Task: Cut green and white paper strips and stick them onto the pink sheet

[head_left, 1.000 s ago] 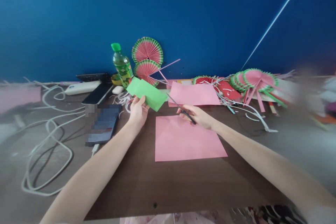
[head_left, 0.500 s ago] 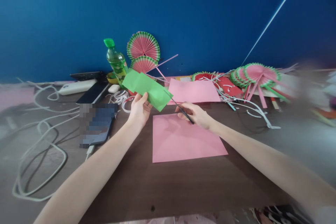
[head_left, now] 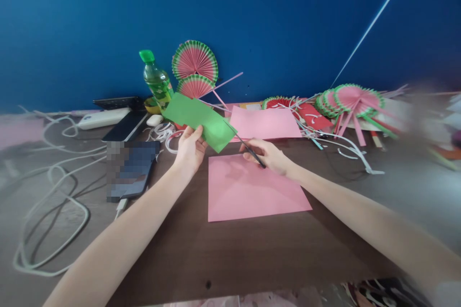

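Between thumb and fingers my left hand (head_left: 191, 148) pinches a green sheet of paper (head_left: 201, 120) by its lower edge, holding it tilted above the table. My right hand (head_left: 266, 154) is closed round the handles of a pair of dark scissors (head_left: 255, 154). The blades reach up and left to the paper's right end and overlap its edge there. Underneath my right hand, a pink sheet of paper (head_left: 252, 196) lies flat on the brown table (head_left: 259, 254). Another pink sheet (head_left: 266, 122) lies farther back.
Watermelon-patterned paper fans (head_left: 195, 62) lean on the blue wall, beside a green-capped bottle (head_left: 156, 76). More fans (head_left: 351, 100) and white paper strips (head_left: 345, 141) lie back right. At left are a phone (head_left: 135, 170), a white power bank (head_left: 104, 118) and a looped cable (head_left: 86, 216).
The green paper's left end has shifted slightly left and looks flatter. My right hand and the scissors are almost unmoved at the paper's right end. The whole view shifts slightly.
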